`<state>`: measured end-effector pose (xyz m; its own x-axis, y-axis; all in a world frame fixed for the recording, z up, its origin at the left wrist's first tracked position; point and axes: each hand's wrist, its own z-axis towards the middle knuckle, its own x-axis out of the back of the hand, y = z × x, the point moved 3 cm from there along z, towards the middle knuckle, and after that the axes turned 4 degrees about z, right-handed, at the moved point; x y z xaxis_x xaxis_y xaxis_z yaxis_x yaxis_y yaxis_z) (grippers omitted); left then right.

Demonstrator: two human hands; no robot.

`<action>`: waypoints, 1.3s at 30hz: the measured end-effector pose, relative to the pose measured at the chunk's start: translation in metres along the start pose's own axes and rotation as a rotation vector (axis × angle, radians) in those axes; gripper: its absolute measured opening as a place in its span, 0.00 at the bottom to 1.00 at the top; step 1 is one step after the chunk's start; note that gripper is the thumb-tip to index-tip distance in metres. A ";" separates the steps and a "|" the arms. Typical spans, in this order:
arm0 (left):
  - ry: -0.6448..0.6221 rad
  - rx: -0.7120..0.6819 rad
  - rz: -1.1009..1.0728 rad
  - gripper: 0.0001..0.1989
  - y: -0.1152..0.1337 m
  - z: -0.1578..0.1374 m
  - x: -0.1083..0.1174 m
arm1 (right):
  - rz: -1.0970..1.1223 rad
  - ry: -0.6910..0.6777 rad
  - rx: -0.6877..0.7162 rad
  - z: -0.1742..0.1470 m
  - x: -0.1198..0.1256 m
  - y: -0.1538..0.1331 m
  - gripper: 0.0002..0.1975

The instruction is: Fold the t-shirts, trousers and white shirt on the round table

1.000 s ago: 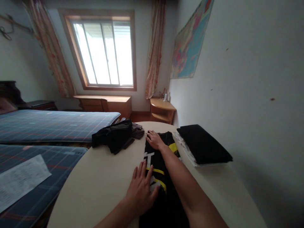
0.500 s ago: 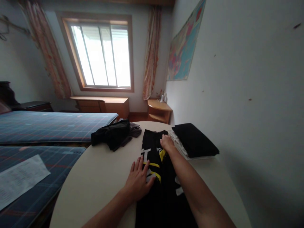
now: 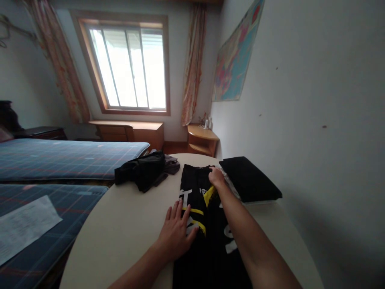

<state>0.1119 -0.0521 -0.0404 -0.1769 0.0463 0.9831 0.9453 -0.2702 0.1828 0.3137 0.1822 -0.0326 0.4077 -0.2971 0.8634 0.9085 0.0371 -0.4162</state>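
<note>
A black garment with white lettering and yellow bands lies lengthwise on the round cream table, its near part running out of view at the bottom. My left hand rests flat on its left side, fingers spread over the print. At the garment's far right corner, my right hand has its fingers curled in and closed on the edge of the cloth. My right forearm hides part of the garment's right side.
Folded black cloth sits on white fabric at the table's right, by the wall. Crumpled dark clothing lies at the far left of the table. Beds with a sheet of paper stand to the left.
My right hand has moved slightly right and away from me along the garment's far edge, and the cloth there spreads a little wider. My left hand stays nearly in place.
</note>
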 end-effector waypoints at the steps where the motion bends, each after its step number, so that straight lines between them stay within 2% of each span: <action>1: -0.003 0.000 0.000 0.37 0.000 0.000 0.000 | 0.006 -0.004 0.007 0.002 -0.001 0.001 0.24; 6: -0.003 -0.005 0.007 0.37 -0.001 0.000 -0.002 | 0.020 -0.028 0.041 0.010 -0.006 -0.001 0.27; 11: 0.019 -0.010 0.013 0.37 -0.004 0.002 -0.007 | 0.016 -0.197 0.045 0.008 -0.023 -0.004 0.33; 15: 0.029 -0.011 0.018 0.36 -0.003 0.002 -0.007 | -0.029 -0.302 0.043 -0.002 -0.032 -0.003 0.32; 19: 0.027 -0.012 0.020 0.36 -0.002 0.002 -0.005 | -0.055 -0.343 0.037 -0.007 -0.033 -0.003 0.33; 26: 0.013 -0.013 0.019 0.36 -0.002 0.002 -0.006 | -0.073 -0.289 0.031 -0.001 -0.029 -0.006 0.32; 32: 0.004 -0.014 -0.020 0.36 -0.003 0.002 -0.005 | -0.077 -0.180 0.083 0.019 -0.022 -0.009 0.24; 36: -0.038 0.006 -0.037 0.36 -0.001 0.002 -0.002 | -0.102 -0.066 0.014 0.033 -0.019 -0.008 0.24; 39: -0.055 0.019 -0.041 0.37 -0.001 0.002 0.000 | -0.120 -0.065 -0.043 0.038 -0.023 -0.006 0.22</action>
<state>0.1118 -0.0502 -0.0407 -0.2004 0.1098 0.9735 0.9428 -0.2486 0.2221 0.3024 0.2248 -0.0389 0.3023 -0.2341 0.9240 0.9470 -0.0368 -0.3192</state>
